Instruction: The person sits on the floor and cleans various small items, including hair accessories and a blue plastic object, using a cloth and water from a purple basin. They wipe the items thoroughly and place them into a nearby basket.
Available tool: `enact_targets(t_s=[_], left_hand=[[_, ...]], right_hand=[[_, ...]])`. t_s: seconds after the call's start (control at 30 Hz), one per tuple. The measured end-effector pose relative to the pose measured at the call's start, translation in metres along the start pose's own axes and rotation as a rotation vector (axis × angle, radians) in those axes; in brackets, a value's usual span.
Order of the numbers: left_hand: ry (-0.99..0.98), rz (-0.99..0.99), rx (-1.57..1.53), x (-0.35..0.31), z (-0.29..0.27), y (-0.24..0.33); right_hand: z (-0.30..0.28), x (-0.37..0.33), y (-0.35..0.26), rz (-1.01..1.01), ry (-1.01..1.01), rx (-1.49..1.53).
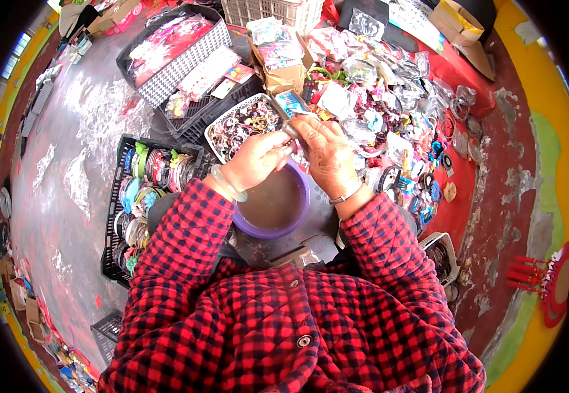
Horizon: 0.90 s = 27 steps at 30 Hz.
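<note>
The two hands are close together, up over the far edge of a purple bowl (272, 232). The left hand (257, 159) and the right hand (327, 154) pinch a small grey thing (290, 129) between their fingertips. The fingers hide most of it, so I cannot tell what it is. The inside of the bowl looks grey-brown, and I cannot tell if there is water in it.

Just past the left hand is a white basket (210, 135) full of little round bands in many colors. By the basket's far right corner, near the right hand, is a small blue box (289, 102). Behind that stands a brown box (285, 81) with clear bags in it.

To the left, a black crate (109, 226) holds hair bands, some with bows and flowers. To the right, a big messy heap (379, 111) of shiny bags, hair bands and bright bits lies on a red cloth (460, 180).

The person has red and black checked sleeves (389, 239). There is a pale ring (230, 188) around the left wrist and a thin silver one around the right wrist.
</note>
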<state>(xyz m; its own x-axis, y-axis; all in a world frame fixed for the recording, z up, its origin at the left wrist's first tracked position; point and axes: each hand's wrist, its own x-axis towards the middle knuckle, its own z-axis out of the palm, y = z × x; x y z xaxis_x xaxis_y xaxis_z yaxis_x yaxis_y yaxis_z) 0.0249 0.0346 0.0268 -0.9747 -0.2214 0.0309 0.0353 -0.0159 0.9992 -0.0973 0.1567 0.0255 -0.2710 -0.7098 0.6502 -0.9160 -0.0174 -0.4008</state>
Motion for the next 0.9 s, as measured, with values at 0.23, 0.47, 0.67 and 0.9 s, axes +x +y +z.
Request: enact_targets(t_s=[0.23, 0.47, 0.67, 0.9], left_hand=[[-0.109, 0.010, 0.034, -0.004, -0.014, -0.011], [-0.154, 0.004, 0.039, -0.006, -0.024, -0.005], [-0.124, -0.067, 0.111, -0.007, -0.027, 0.000], [-0.123, 0.241, 0.719, -0.007, -0.021, -0.008]], right_hand=[[0.004, -0.002, 0.022, 0.134, 0.068, 0.205], [-0.011, -0.005, 0.034, 0.799, 0.161, 0.840], [-0.034, -0.001, 0.051, 1.092, 0.376, 1.341], [-0.026, 0.000, 0.030, 0.998, -0.001, 1.563]])
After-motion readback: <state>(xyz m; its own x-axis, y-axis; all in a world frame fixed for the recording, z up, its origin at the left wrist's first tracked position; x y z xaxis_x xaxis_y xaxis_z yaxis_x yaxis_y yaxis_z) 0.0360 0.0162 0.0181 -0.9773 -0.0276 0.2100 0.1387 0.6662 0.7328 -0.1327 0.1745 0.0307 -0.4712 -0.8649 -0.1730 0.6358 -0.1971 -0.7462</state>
